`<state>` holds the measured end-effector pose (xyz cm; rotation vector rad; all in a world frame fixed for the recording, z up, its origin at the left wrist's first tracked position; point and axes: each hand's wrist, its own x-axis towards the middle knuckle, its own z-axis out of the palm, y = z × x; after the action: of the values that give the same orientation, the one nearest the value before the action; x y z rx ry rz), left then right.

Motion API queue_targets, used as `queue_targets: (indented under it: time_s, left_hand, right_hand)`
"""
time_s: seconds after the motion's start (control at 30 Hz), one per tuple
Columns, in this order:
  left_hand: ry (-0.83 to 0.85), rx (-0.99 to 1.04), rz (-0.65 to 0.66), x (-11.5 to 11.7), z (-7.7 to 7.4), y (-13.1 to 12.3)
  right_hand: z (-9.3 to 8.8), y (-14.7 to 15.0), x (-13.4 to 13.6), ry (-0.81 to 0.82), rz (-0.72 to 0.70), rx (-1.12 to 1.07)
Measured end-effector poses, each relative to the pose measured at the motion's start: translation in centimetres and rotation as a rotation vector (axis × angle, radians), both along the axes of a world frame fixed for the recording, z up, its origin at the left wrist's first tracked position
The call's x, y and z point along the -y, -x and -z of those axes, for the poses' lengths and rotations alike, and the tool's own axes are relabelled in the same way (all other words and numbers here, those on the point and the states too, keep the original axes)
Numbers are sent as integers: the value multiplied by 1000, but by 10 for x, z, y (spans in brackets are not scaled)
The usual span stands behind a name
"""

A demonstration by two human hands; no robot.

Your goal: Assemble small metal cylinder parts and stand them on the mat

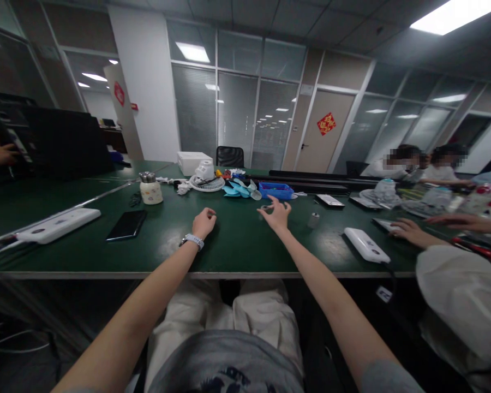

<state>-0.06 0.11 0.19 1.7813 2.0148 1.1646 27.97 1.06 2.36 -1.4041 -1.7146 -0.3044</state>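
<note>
My left hand (204,222) rests on the green table with its fingers curled closed, and nothing shows in it. A light-banded wristwatch (193,240) is on that wrist. Over the table, my right hand (276,214) pinches a small, clear or shiny piece (265,207) between thumb and index finger; its kind is too small to tell. The other fingers of this hand are spread. Just beyond it sits a blue plastic basket (275,191) with small items inside. A small grey-white block (313,220) stands to the right of my right hand.
On the left lie a black phone (126,225), a cream jar (151,191) and a white power strip (59,225). Behind are a white fan part (207,182) and blue pieces (238,189). Another white power strip (366,245) lies right, near a co-worker's hand (411,232).
</note>
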Motion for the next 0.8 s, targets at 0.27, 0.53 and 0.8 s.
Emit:
queue_targets:
  time_s: [0.27, 0.53, 0.8]
  left_hand:
    - [-331, -75, 254, 10, -9, -12]
    - [-328, -176, 143, 16, -14, -20]
    - [-255, -95, 201, 1, -12, -27]
  right_hand:
    - [5, 101, 14, 72, -350, -102]
    - [15, 103, 15, 115, -431, -135]
    - [19, 104, 17, 197, -453, -140]
